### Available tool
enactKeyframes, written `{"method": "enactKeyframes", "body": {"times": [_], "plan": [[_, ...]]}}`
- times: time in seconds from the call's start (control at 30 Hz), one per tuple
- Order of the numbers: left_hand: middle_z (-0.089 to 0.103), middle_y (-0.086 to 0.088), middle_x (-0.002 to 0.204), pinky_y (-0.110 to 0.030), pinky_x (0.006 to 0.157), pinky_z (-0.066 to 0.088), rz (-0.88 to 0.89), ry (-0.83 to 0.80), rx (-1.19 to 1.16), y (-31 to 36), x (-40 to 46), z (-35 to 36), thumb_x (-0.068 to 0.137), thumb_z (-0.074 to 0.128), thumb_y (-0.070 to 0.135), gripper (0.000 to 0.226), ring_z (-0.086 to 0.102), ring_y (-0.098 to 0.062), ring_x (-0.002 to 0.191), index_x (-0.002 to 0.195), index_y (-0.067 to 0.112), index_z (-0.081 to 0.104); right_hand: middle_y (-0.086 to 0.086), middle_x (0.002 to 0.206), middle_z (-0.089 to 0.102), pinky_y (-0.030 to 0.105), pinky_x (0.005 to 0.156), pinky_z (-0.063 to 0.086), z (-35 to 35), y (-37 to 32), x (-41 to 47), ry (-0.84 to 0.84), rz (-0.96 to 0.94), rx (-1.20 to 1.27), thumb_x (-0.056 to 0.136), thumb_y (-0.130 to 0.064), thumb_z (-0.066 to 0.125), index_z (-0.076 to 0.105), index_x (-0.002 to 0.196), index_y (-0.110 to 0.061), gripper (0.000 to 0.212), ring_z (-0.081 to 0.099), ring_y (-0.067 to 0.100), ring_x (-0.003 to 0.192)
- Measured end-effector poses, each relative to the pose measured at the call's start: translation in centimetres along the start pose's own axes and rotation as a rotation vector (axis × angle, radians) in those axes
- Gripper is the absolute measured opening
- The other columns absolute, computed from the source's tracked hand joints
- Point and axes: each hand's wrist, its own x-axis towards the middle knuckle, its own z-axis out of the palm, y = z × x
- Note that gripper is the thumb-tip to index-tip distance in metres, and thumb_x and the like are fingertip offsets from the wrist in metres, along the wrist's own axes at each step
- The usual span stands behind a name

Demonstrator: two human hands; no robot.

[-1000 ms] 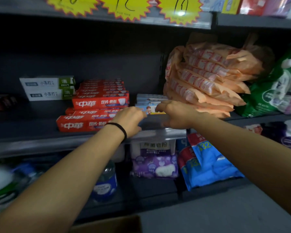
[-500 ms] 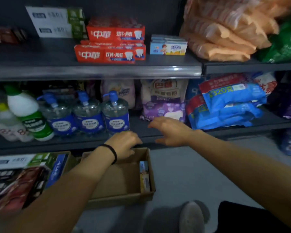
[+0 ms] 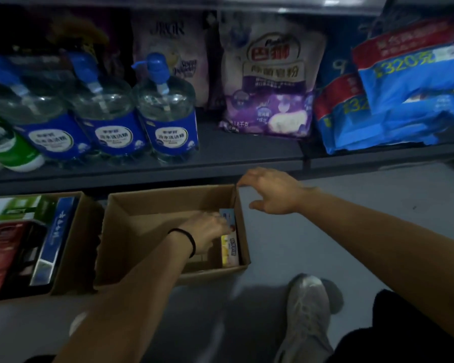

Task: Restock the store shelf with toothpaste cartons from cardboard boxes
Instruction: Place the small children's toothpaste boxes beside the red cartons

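An open cardboard box [image 3: 168,199] sits on the grey floor below the bottom shelf. A single light-blue and yellow toothpaste carton [image 3: 230,248] stands on edge against its right wall. My left hand [image 3: 207,230], with a black band on the wrist, is down inside the box. Its fingers are against the carton's far end, and I cannot see whether they grip it. My right hand [image 3: 270,191] hovers at the box's far right corner with relaxed fingers, the fingertips at the corner's rim.
A second box [image 3: 71,247] at the left holds green, blue and dark cartons. The shelf [image 3: 220,167] above carries pump bottles [image 3: 168,119], a purple bag [image 3: 270,87] and blue bags [image 3: 404,100]. My shoe [image 3: 307,315] is on the floor near the box.
My view dropped from the upper shelf with its stacked cartons to the floor. My left hand went down into the box to the carton, and my right hand came to the box corner.
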Motion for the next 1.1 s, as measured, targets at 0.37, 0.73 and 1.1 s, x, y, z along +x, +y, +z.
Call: {"method": "enactKeyframes", "body": {"times": [0.37,0.73,1.1], "plan": [[0.055,-0.004,0.124,-0.038,0.098,0.037,0.228,0.006,0.012,-2.2,4.3,2.4,0.078,0.05,-0.002,0.048,0.044,-0.023,0.119,0.122,0.013,0.058,0.004,0.132,0.051,0.034,0.095,0.04,2.7,1.7,3.4,-0.017,0.012,0.029,0.085,-0.029,0.068,0.051,0.133,-0.016,0.052,0.047,0.023,0.121],[0.055,-0.001,0.11,-0.03,0.082,0.042,0.24,0.126,0.042,-2.5,5.2,4.2,0.082,0.052,-0.006,0.033,0.048,-0.021,0.102,0.105,0.015,0.062,0.004,0.132,0.051,0.032,0.094,0.038,4.3,2.1,3.6,-0.058,0.022,0.033,0.086,-0.031,0.068,0.048,0.135,-0.018,0.054,0.046,0.022,0.121],[0.051,0.0,0.125,-0.032,0.094,0.042,0.126,-0.052,0.083,-3.4,4.4,3.1,0.089,0.058,0.013,0.035,0.042,-0.017,0.117,0.123,0.019,0.051,0.004,0.133,0.05,0.032,0.095,0.037,4.3,2.8,2.7,-0.075,0.023,0.009,0.086,-0.032,0.067,0.048,0.135,-0.017,0.055,0.046,0.023,0.122]]}}
